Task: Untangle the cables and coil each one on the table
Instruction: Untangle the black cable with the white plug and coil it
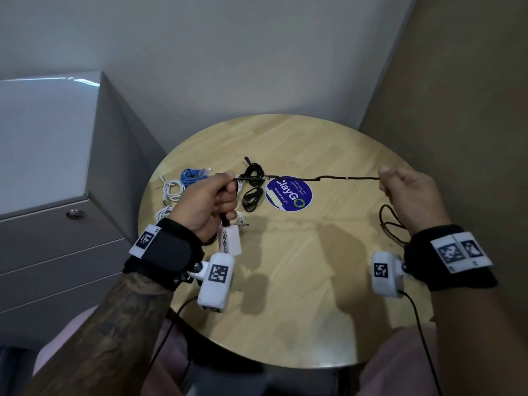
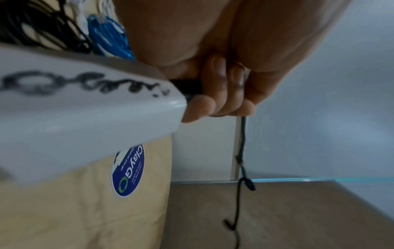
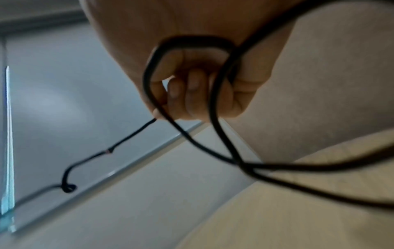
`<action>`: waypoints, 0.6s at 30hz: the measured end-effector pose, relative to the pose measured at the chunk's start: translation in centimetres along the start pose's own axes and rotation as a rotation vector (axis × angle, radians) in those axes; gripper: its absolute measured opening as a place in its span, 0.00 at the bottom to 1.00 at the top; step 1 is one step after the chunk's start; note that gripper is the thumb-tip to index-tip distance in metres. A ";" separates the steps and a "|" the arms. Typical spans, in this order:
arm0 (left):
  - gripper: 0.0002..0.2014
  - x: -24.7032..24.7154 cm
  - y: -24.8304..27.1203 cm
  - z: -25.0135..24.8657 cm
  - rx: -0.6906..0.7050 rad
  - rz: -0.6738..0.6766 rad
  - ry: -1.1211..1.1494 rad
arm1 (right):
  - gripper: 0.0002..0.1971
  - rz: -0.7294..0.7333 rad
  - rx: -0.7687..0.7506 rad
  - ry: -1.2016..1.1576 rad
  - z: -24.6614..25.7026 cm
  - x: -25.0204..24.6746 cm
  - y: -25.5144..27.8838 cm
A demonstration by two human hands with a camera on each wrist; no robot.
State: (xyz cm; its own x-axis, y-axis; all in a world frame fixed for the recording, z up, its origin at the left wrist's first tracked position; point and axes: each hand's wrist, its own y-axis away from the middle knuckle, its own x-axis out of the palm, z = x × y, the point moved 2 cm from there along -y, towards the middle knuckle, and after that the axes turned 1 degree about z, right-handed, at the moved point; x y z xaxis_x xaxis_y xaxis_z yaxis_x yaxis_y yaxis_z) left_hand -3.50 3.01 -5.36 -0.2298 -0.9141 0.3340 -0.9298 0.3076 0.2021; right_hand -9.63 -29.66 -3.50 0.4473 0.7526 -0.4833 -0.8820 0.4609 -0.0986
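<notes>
A thin black cable (image 1: 308, 178) is stretched taut between my two hands above the round wooden table (image 1: 328, 310). My left hand (image 1: 213, 200) grips its left part near a white adapter block (image 1: 230, 240) that hangs below the fist (image 2: 215, 94). My right hand (image 1: 405, 192) pinches the other part, and slack loops of the same cable (image 1: 390, 227) hang under the wrist (image 3: 192, 91). The stretched cable (image 2: 242, 151) shows small kinks (image 3: 68, 187). On the table lie a blue coiled cable (image 1: 193, 175), white coiled cables (image 1: 173, 190) and black coiled cables (image 1: 253, 187).
A round blue sticker (image 1: 288, 192) lies near the table's middle. A grey drawer cabinet (image 1: 57, 195) stands close on the left. Walls close the corner behind and to the right of the table. My knees sit under the near edge.
</notes>
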 end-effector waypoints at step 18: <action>0.18 3.7 0.1 1.6 0.072 0.118 -0.322 | 0.11 0.648 -0.003 0.039 1.2 7.2 3.6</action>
State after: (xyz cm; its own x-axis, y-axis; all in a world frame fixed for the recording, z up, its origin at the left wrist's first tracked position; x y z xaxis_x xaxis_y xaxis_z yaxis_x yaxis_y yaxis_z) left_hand -4.92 -0.71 -5.54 -0.4053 -0.9132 0.0412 -0.9066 0.4073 0.1099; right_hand -9.43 -21.97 -6.30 -0.1816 0.8598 -0.4773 -0.9717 -0.0823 0.2214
